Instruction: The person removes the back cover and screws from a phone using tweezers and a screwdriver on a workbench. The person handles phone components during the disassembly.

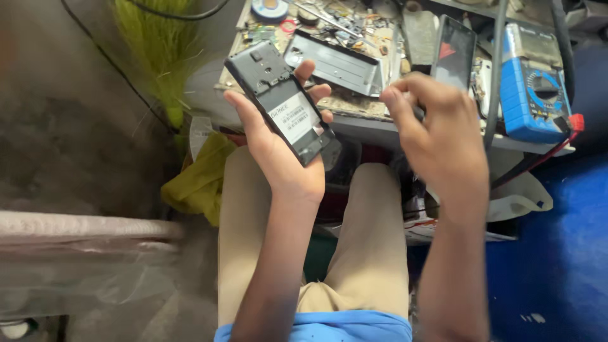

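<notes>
My left hand (278, 149) grips a dark mobile phone (278, 101) with its back cover off, the open back with a white label facing me, held tilted above my lap. My right hand (437, 133) hovers to the right of the phone, fingers curled together near the bench edge. A thin dark tool seems pinched in the right hand, but I cannot tell what it is. The two hands are apart.
A cluttered workbench (373, 126) runs ahead with a grey back cover (339, 63), another dark phone (453, 54), small parts and a blue multimeter (532, 88) with a red lead. A green broom (158, 57) and a yellow cloth (199, 180) sit left.
</notes>
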